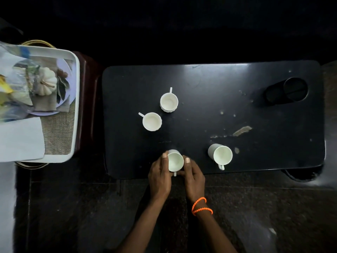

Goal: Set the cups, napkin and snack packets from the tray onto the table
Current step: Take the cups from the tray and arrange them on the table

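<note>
1. We look straight down on a low black table (255, 157); its top is scuffed, with pale chips near the middle.
2. Four white cups stand on it, all upright and apparently empty.
3. The near cup (175, 161) sits by the table's front edge, its handle turned toward us.
4. Left hand (160, 177): fingers wrapped against the near cup's left side, thumb up along the rim. Grasping the cup.
5. Right hand (193, 175): fingers curled under by the handle, thumb pressed to the cup's right side. Also grasping the cup.
6. An orange bead bracelet (201, 206) loops twice round the right wrist.
7. A taller mug (220, 154) stands to the right of the hands, near the front edge, handle toward us.
8. Two fluted cups sit further back: the left fluted cup (152, 121) and the rear fluted cup (169, 101), near each other but apart, handles pointing away.
9. A dark cylindrical holder (287, 92) sits at the far right corner.
10. The white tray (77, 99) rests off to the left on a dark stand, apart from the table.
11. In the tray: a white napkin (20, 139) at the near end; beyond it crinkled clear snack packets (12, 83), though dim light and the tray's printed picture make them hard to separate.
</note>
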The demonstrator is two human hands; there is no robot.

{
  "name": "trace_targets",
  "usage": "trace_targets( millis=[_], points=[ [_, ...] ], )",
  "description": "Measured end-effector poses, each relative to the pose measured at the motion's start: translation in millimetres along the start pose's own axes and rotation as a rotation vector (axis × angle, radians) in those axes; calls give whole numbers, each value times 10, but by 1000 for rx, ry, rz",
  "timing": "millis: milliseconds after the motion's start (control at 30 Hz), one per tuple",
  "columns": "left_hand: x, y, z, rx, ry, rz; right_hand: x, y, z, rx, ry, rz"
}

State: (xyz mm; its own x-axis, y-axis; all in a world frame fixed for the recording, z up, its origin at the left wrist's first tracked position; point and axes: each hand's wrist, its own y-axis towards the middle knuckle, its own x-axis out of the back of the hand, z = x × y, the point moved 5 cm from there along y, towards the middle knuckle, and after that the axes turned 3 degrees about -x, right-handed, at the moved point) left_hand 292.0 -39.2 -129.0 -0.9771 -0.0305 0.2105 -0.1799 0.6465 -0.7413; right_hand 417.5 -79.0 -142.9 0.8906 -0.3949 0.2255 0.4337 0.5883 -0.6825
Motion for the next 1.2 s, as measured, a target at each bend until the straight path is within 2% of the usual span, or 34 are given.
trace_targets(
  millis=[67, 167, 267, 367, 467, 533, 667, 700, 933, 1033, 1200],
  points=[
    [6, -16, -39, -31, 51, 5, -11, -10, 29, -6, 6, 3],
    [70, 22, -204, -162, 233, -94, 5, 56, 203, 66, -92, -70],
    [127, 158, -666, -428, 268, -166, -13, 275, 522, 117, -96, -120],
    [108, 433, -1225, -670, 276, -164, -131, 585, 865, 145, -90, -78],
    [25, 748, -1738, -748, 283, -198, -287, 881, 1209, 236, -169, -88],
    [-81, 982, -1976, -695, 340, -153, -400, 1071, 1367, 195, -140, -75],
    [-253, 1392, -2047, -245, 473, 91, -645, 1313, 1559, 73, -91, 52],
    [-276, 1428, -2021, -176, 476, 123, -688, 1331, 1595, 59, -98, 74],
    [-598, 1226, -1861, -138, 330, 125, -497, 1440, 1644, -63, -15, 88],
    [-776, 1082, -1738, -133, 322, 131, -206, 1466, 1639, -48, -40, 56],
    [-1110, 833, -1609, -94, 149, 198, 268, 1509, 1647, -41, -112, 11]
  ],
)
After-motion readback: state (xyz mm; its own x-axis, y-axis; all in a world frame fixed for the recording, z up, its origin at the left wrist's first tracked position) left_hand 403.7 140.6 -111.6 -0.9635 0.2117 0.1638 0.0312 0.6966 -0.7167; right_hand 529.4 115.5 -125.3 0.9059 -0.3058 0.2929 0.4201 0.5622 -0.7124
